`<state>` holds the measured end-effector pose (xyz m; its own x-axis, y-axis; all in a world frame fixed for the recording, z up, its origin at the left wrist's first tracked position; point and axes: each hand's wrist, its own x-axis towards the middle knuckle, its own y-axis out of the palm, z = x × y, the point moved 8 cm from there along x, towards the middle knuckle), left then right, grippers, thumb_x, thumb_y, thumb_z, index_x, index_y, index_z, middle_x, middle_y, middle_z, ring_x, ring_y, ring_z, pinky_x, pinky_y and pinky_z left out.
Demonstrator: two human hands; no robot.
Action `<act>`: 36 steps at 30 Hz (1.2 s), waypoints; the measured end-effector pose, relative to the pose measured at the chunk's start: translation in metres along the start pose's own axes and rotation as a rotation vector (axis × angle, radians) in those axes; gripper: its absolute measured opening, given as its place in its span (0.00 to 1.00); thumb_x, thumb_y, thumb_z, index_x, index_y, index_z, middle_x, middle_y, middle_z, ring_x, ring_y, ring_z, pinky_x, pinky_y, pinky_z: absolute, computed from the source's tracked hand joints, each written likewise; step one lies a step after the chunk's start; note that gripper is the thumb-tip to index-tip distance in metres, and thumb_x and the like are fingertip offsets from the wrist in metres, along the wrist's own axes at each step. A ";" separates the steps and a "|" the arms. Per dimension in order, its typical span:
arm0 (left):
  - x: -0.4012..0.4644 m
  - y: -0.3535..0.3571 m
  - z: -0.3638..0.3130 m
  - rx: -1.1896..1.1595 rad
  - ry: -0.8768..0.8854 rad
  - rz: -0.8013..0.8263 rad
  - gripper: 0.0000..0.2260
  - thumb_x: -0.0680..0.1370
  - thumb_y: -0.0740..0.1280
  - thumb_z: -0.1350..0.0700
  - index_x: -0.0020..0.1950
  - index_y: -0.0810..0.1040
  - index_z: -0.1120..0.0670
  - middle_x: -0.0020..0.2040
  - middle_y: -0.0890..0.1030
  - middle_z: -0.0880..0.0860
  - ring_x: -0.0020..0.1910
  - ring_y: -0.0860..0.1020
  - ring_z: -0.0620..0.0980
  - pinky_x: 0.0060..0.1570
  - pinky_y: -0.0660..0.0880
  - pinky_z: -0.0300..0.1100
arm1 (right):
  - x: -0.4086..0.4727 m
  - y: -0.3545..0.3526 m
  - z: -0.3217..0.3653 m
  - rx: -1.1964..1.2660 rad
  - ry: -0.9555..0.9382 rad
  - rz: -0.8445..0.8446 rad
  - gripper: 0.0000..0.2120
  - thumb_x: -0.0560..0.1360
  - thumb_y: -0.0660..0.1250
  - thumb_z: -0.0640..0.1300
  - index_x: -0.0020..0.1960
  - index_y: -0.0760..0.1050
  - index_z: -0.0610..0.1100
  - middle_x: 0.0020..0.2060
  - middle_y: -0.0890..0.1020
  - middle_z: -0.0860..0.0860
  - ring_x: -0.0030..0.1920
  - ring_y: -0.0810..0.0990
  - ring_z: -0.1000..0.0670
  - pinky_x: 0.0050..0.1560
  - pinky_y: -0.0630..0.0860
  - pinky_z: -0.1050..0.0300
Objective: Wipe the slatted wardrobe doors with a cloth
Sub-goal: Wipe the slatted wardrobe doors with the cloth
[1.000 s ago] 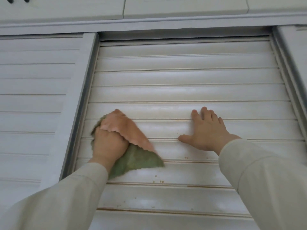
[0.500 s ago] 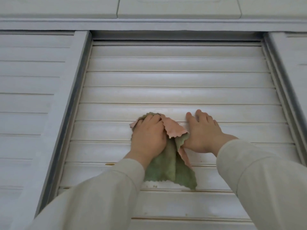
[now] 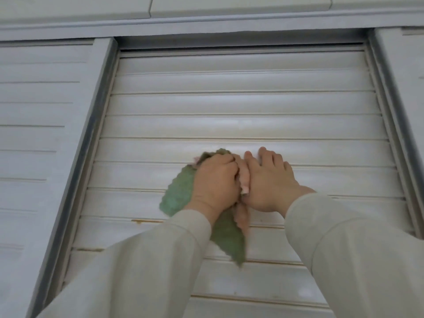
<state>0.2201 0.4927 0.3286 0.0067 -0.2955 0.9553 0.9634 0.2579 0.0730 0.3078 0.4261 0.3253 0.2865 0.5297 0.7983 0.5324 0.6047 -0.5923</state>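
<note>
A white slatted wardrobe door [image 3: 241,106] fills the middle of the head view. My left hand [image 3: 214,182] grips a green and pink cloth [image 3: 179,193] and presses it against the slats at mid height. The cloth's loose end hangs down below my wrist. My right hand [image 3: 270,180] lies flat on the same slats with its fingers straight, right beside the left hand and touching the cloth's pink edge.
A second slatted door [image 3: 41,134] overlaps on the left, with a grey frame edge [image 3: 87,143] between them. Another door's frame [image 3: 394,106] runs down the right. Upper cabinet fronts [image 3: 229,5] sit above. Brown dirt marks [image 3: 142,221] line lower slat edges.
My left hand has slid the cloth rightward along the slats, from the door's left edge until it meets my right hand. The right hand has stayed in place.
</note>
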 end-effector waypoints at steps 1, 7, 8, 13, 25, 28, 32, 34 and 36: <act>0.002 0.004 -0.008 -0.021 0.010 0.024 0.12 0.69 0.59 0.53 0.31 0.80 0.55 0.32 0.79 0.52 0.33 0.78 0.55 0.35 0.73 0.41 | -0.001 -0.001 0.001 0.004 -0.001 -0.021 0.42 0.71 0.63 0.60 0.77 0.47 0.50 0.73 0.53 0.44 0.72 0.53 0.39 0.72 0.56 0.41; -0.024 -0.025 0.051 0.095 -0.068 0.054 0.11 0.74 0.62 0.54 0.39 0.82 0.56 0.40 0.82 0.51 0.40 0.78 0.54 0.42 0.74 0.45 | 0.002 -0.001 0.004 0.049 0.042 -0.032 0.36 0.76 0.55 0.61 0.78 0.47 0.50 0.74 0.52 0.45 0.73 0.51 0.40 0.73 0.54 0.41; -0.032 -0.037 0.074 0.137 -0.137 0.027 0.12 0.74 0.61 0.54 0.38 0.81 0.56 0.40 0.82 0.51 0.40 0.78 0.55 0.42 0.75 0.45 | 0.002 0.001 0.005 0.047 0.047 -0.026 0.36 0.76 0.55 0.60 0.78 0.47 0.50 0.74 0.51 0.45 0.73 0.50 0.40 0.73 0.53 0.40; -0.072 -0.106 0.191 0.356 -0.535 0.043 0.06 0.74 0.64 0.62 0.43 0.79 0.62 0.43 0.81 0.61 0.42 0.80 0.62 0.43 0.75 0.51 | 0.004 0.006 0.008 0.024 0.044 -0.034 0.42 0.73 0.58 0.64 0.79 0.44 0.50 0.76 0.47 0.45 0.75 0.46 0.40 0.75 0.50 0.40; -0.031 -0.049 0.096 0.118 -0.244 0.062 0.01 0.64 0.61 0.53 0.32 0.71 0.47 0.36 0.75 0.51 0.38 0.76 0.57 0.46 0.75 0.50 | 0.004 0.004 0.006 0.051 0.006 0.075 0.44 0.73 0.61 0.64 0.79 0.41 0.52 0.77 0.44 0.47 0.76 0.43 0.42 0.75 0.48 0.42; -0.009 -0.013 0.029 -0.008 -0.107 0.219 0.10 0.67 0.62 0.50 0.39 0.81 0.51 0.42 0.79 0.50 0.44 0.77 0.54 0.51 0.70 0.44 | 0.003 0.001 0.004 0.082 0.014 0.104 0.43 0.73 0.61 0.63 0.79 0.42 0.53 0.77 0.45 0.47 0.76 0.44 0.42 0.75 0.50 0.43; 0.014 0.003 0.005 -0.143 -0.250 0.530 0.10 0.78 0.62 0.54 0.37 0.77 0.47 0.42 0.77 0.46 0.48 0.77 0.53 0.47 0.69 0.43 | 0.002 -0.008 0.003 0.150 0.007 0.116 0.36 0.75 0.61 0.57 0.78 0.49 0.56 0.76 0.51 0.48 0.75 0.49 0.43 0.71 0.54 0.44; 0.018 0.001 0.017 -0.283 -0.387 0.623 0.12 0.79 0.62 0.55 0.37 0.75 0.43 0.44 0.79 0.45 0.48 0.77 0.50 0.46 0.73 0.43 | 0.003 -0.012 -0.001 0.183 -0.009 0.125 0.31 0.76 0.61 0.53 0.77 0.55 0.58 0.75 0.53 0.49 0.74 0.50 0.44 0.70 0.55 0.45; 0.018 0.000 0.019 -0.380 -0.417 0.689 0.12 0.79 0.60 0.59 0.42 0.76 0.43 0.48 0.79 0.46 0.49 0.76 0.49 0.44 0.71 0.40 | 0.005 -0.019 -0.013 0.282 0.001 0.067 0.26 0.77 0.60 0.50 0.75 0.63 0.56 0.74 0.58 0.50 0.75 0.54 0.46 0.72 0.57 0.47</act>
<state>0.2154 0.5050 0.3512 0.5909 0.1906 0.7839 0.8057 -0.0898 -0.5854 0.3092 0.4094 0.3417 0.3144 0.5734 0.7565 0.2698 0.7101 -0.6504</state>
